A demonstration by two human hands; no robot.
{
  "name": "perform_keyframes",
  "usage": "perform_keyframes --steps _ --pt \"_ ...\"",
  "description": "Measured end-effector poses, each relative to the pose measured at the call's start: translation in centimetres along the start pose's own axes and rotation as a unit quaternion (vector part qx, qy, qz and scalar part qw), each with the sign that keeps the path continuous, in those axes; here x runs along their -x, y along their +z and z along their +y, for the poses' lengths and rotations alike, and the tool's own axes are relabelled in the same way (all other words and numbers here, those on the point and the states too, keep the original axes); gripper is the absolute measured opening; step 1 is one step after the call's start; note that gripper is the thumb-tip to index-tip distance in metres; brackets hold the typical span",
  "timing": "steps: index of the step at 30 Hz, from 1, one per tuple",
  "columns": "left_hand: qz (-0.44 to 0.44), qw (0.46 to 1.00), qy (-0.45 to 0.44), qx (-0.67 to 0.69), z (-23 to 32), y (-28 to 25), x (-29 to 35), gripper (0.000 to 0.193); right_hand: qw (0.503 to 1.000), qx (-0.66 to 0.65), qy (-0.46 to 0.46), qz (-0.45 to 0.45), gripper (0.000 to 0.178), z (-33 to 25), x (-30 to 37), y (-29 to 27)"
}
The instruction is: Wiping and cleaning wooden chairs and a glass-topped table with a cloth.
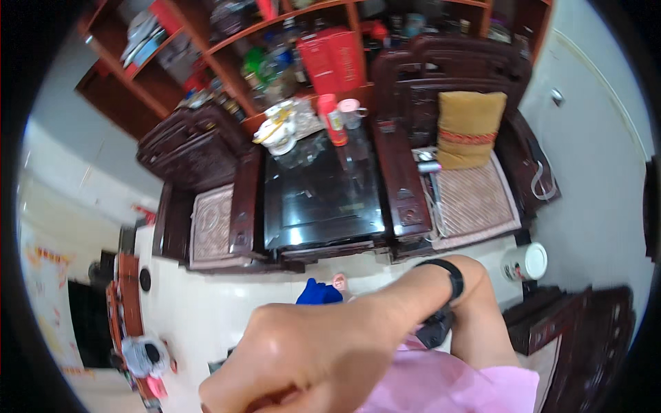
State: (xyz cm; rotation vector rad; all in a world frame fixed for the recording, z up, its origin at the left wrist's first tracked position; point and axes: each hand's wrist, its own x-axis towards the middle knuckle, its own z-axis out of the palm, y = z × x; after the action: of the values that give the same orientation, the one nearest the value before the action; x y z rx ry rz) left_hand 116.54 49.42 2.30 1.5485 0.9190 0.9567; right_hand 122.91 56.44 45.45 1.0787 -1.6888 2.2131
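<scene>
My right hand [310, 358] is showing bare, slightly shiny skin, curled into a closed grip, with a matt black band [451, 275] looking like rubber or plastic around the wrist. A soft pink cloth [441, 382] is lying under my arm. The desk [323, 199] is gleaming with a glossy black top, mirroring the things on it. The two chairs [206, 179] beside it are showing dark, carved, polished wood, with woven, rough-looking seat mats [475, 203]. A cushion [468, 127] is looking like coarse mustard fabric. The floor [206, 303] is shining smooth and pale.
</scene>
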Motion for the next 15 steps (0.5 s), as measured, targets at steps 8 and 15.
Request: perform_keyframes --steps 8,15 --pt "0.153 0.984 -0.068 -0.064 1.7 0.0 10.0 0.011 0.978 0.161 0.053 -0.118 0.030 -1.3 -3.9 2.0" --pt "0.249 0.957 -0.072 -0.132 2.8 -1.4 12.2 0.011 0.984 0.044 -0.105 0.134 0.017 3.5 -1.2 5.1"
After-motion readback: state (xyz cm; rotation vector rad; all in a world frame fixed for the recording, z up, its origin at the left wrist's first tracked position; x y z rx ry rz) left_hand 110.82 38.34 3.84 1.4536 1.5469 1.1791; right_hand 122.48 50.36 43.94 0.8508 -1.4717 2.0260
